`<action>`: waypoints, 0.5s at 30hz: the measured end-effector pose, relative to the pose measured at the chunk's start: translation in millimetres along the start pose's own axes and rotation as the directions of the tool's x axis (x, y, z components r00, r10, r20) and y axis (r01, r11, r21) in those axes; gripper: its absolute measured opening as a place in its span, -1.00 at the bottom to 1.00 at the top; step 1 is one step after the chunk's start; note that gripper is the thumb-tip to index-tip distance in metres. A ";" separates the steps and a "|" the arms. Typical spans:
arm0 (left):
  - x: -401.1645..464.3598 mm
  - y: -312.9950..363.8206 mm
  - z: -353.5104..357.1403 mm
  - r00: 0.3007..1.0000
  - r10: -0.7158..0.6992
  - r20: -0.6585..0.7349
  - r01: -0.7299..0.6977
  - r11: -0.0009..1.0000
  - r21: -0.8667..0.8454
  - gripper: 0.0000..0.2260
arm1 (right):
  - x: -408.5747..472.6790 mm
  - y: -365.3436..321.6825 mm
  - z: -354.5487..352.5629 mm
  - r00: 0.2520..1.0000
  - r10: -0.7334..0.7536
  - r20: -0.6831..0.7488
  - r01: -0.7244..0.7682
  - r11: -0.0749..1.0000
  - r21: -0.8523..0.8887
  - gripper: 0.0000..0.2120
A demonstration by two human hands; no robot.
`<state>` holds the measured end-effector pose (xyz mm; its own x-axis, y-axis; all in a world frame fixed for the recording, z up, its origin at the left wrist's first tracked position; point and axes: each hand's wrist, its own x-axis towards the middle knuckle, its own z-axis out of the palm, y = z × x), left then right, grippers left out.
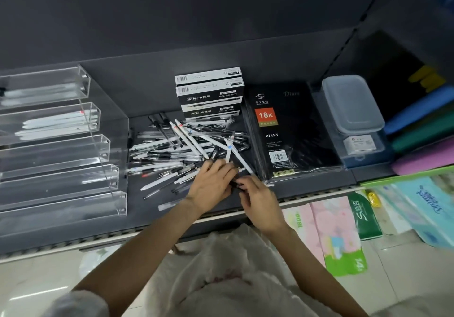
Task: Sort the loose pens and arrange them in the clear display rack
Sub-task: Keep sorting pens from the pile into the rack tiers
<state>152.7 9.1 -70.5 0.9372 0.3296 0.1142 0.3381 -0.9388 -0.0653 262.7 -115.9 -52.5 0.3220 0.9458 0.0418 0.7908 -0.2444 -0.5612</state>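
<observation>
Pens (pixel 186 149): loose heap on shelf (pixel 147 206), right of clear rack (pixel 61 149); far two tiers part-filled with white pens. Left hand (pixel 211 186) lay flat-fingered on heap, apparently raking. Right hand (pixel 258 201) pinched a black pen (pixel 237 185), seemingly sorting by colour.

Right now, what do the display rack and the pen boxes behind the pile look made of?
Display rack: clear, glossy rigid plastic, probably acrylic; the shelf shows through it and its edges catch highlights.
Pen boxes: apparently printed cardboard, matte, with sharp folded corners and barcodes.
</observation>
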 end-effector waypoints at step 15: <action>23.6 -1.1 -3.7 0.956 0.063 0.286 -0.171 0.913 0.371 -0.81 | 6.9 -7.8 15.9 0.983 0.178 -0.042 -0.180 0.900 -0.398 -0.44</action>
<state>174.1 17.6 -64.1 0.9419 0.2849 -0.1780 0.1806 -0.8762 -0.4469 250.5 -104.1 -60.9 0.4793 0.8773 -0.0237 0.8605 -0.4751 -0.1838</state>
